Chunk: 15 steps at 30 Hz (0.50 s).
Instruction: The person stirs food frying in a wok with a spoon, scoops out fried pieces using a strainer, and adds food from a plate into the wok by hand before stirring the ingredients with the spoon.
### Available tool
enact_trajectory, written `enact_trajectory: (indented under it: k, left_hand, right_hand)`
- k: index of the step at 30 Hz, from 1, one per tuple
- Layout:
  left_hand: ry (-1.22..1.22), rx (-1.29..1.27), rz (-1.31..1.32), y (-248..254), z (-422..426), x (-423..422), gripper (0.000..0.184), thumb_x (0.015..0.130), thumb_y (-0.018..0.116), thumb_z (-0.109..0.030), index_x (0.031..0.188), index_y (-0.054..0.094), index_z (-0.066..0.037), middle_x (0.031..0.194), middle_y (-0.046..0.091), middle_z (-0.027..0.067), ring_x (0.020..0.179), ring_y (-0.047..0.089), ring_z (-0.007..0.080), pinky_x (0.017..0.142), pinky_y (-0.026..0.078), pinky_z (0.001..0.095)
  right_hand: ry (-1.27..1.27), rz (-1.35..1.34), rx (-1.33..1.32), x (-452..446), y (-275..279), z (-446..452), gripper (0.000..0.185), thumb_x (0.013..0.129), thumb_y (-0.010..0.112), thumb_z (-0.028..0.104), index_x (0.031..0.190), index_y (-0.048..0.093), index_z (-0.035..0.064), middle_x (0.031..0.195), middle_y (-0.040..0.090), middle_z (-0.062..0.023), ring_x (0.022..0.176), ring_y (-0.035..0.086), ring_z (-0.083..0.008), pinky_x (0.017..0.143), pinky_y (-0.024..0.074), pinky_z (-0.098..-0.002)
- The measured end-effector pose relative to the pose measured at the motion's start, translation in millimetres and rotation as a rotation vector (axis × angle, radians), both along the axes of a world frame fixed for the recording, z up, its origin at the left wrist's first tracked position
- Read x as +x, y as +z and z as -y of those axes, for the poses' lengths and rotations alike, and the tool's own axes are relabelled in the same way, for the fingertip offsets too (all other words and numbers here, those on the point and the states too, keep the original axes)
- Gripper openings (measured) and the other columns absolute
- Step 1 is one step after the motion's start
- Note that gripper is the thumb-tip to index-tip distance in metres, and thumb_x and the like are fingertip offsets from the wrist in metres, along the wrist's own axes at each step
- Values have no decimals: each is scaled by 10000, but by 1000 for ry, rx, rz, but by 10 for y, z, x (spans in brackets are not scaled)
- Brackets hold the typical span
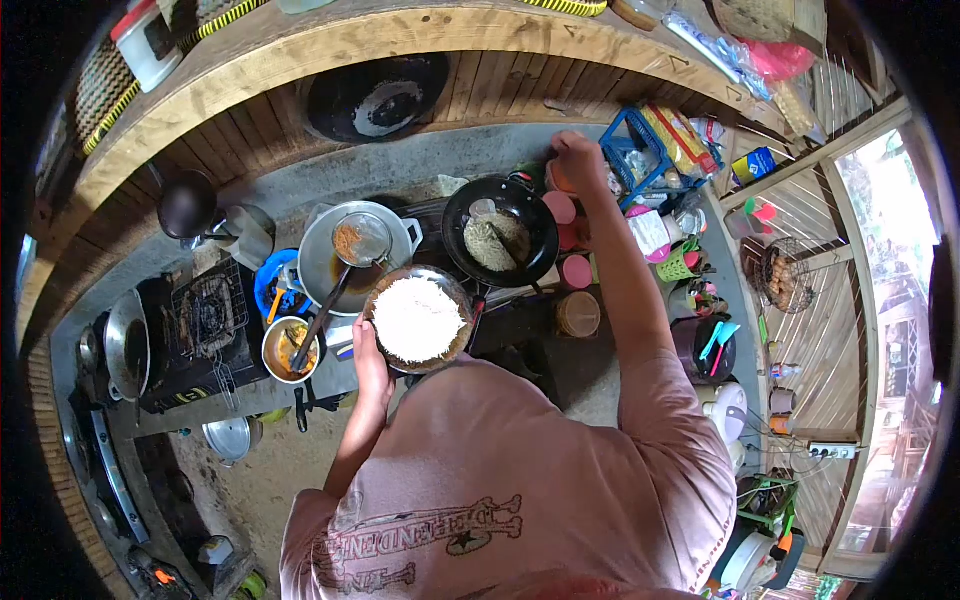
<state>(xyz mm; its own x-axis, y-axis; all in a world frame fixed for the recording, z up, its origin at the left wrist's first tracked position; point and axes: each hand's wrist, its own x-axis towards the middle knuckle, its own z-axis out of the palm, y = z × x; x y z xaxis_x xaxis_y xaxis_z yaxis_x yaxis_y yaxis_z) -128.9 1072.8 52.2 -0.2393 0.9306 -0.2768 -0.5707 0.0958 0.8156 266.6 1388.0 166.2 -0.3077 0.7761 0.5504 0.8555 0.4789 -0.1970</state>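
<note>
My left hand (372,368) grips the left rim of a bowl, close in front of my chest. A heap of white rice (417,320), very bright in the light, fills the bowl (460,300). At the back of the counter my right hand (577,158) is closed over a small reddish container (559,180); what its fingers hold is hidden. Between the hands stands a black wok (543,228) with pale, grainy food (487,243) and a utensil in it. Left of it, a strainer (360,240) with brown bits rests over a large silver pot (318,225).
A small pan (291,349) with orange-yellow food stands left of the bowl, beside a blue basin (270,285). Pink-lidded jars (576,271) and a blue basket (635,150) line the right side. A wooden shelf beam (330,55) crosses above the counter.
</note>
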Motion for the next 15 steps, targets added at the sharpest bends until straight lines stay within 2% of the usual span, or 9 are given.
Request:
enact_trajectory:
  k: [2,3,5,6,8,12,14,15]
  left_hand:
    - [12,2,3,18,-9,22,372,1081,379,-272,1370,455,-51,1332,550,99,1228,526,207,1047,414,357]
    - [21,6,-3,25,-12,30,372,1080,379,-269,1375,450,-53,1333,550,99,1230,526,207,1049,414,360]
    - [28,7,-9,28,-2,34,372,1079,380,-265,1379,445,-55,1334,550,99,1231,525,207,1050,414,363]
    - [31,13,2,28,-8,35,387,1082,378,-267,1397,422,-48,1341,540,115,1238,522,213,1051,420,365]
    - [35,22,14,29,-26,45,403,1084,376,-269,1415,399,-41,1349,530,131,1245,518,219,1051,426,367]
    - [57,22,18,21,-27,52,396,1084,379,-268,1410,401,-45,1350,530,128,1245,518,219,1050,427,367]
    - [59,28,5,22,-26,57,393,1084,380,-269,1408,403,-46,1351,530,128,1246,518,219,1050,428,367]
    - [56,27,4,30,-31,60,394,1083,389,-284,1402,411,-53,1346,535,111,1240,520,210,1048,425,363]
  right_hand:
    - [177,-314,89,-20,79,10,130,843,638,104,937,713,54,895,701,-160,840,697,-331,745,550,-390]
    - [178,-316,90,-49,45,27,130,843,638,104,937,713,54,895,701,-160,840,697,-331,745,550,-390]
    - [-10,-186,-113,-91,-155,103,130,858,651,103,949,726,48,886,715,-168,841,711,-324,742,557,-379]
    - [-10,-186,-113,-55,-288,108,130,858,651,103,949,726,48,886,715,-168,841,711,-324,742,557,-379]
    - [27,-266,-274,27,-522,88,135,858,654,97,957,739,63,883,723,-173,845,719,-318,742,562,-378]
    - [-25,-252,-335,-47,-141,257,129,855,656,93,951,738,65,892,724,-164,842,717,-321,735,563,-384]
    - [81,-140,-96,-12,64,205,129,841,662,90,943,738,65,891,723,-154,845,711,-324,745,561,-386]
    - [83,-141,-95,-32,173,215,129,841,662,90,943,738,65,891,723,-154,845,711,-324,745,561,-386]
